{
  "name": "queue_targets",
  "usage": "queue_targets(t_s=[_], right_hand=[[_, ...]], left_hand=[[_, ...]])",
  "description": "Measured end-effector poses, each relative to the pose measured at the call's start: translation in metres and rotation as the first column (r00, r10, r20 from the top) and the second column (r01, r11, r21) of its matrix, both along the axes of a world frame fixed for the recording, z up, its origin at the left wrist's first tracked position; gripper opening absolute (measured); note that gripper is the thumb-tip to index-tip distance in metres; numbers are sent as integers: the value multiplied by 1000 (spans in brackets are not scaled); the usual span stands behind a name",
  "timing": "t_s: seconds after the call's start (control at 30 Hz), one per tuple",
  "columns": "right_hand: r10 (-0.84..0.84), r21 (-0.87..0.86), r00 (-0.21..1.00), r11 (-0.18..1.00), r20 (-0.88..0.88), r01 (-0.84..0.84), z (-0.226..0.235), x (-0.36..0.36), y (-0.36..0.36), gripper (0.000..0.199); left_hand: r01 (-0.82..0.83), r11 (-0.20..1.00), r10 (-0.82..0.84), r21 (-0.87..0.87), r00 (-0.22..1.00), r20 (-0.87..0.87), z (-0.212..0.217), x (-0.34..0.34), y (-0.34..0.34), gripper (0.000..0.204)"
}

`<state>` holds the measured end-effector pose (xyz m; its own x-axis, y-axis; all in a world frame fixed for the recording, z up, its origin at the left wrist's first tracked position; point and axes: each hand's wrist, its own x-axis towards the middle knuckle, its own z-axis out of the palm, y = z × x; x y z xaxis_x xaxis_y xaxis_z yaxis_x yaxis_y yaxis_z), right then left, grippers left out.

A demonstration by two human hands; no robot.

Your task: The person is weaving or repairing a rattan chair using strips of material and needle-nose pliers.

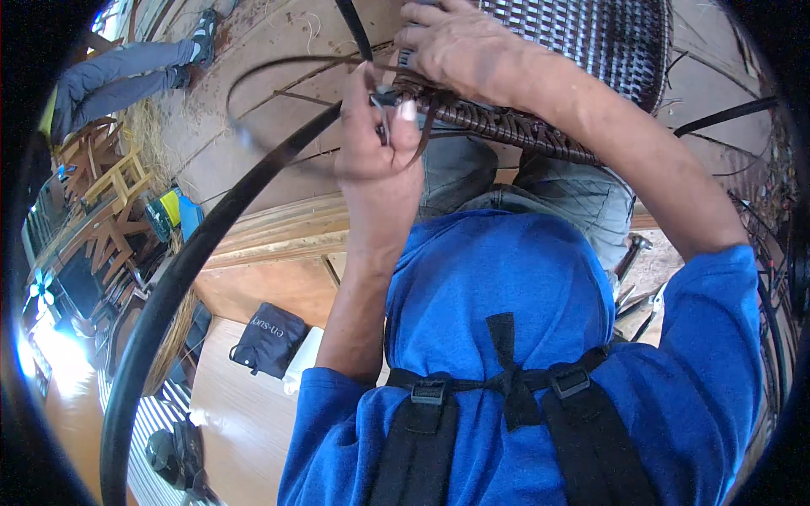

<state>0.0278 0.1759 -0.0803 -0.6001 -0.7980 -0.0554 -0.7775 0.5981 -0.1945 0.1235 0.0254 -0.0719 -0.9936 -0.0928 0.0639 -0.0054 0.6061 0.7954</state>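
Note:
A dark brown woven wicker panel (pixel 582 42) on a black metal tube frame (pixel 211 228) rests across my lap. My left hand (pixel 375 135) is closed, pinching thin brown wicker strands (pixel 278 63) at the panel's lower edge, with a small dark tool seemingly under the thumb. My right hand (pixel 460 46) lies palm down on the panel's corner, fingers curled over the weave next to the left hand. Loose strands loop out to the left of both hands.
A person in grey trousers (pixel 118 76) sits at the far upper left. Wooden chair frames (pixel 110 202) stack at the left. A black pouch (pixel 270 337) lies on the wooden platform. A hammer and pliers (pixel 637 278) lie at my right side.

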Motion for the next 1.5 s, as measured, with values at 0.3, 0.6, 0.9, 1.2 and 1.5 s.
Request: queue_targets(t_s=[0.3, 0.6, 0.9, 1.2, 1.5], right_hand=[[-371, -510, 879, 717, 298, 475, 9, 50, 78, 16], [-231, -159, 736, 894, 636, 418, -55, 64, 65, 26], [-191, -264, 586, 755, 788, 601, -54, 61, 66, 20], [-445, -72, 645, 787, 621, 612, -54, 54, 32, 26], [-96, -120, 335, 812, 937, 571, 51, 127, 148, 24]], left_hand=[[3, 970, -1, 243, 1000, -7, -14, 4, -4, 35], [309, 927, -334, -211, 938, -91, -22, 13, -1, 30], [284, 933, -306, -222, 949, -70, -12, 17, -11, 16], [139, 988, -139, -60, 990, 15, -22, 9, -21, 19], [91, 995, -88, 31, 993, -79, -24, 6, -13, 24]])
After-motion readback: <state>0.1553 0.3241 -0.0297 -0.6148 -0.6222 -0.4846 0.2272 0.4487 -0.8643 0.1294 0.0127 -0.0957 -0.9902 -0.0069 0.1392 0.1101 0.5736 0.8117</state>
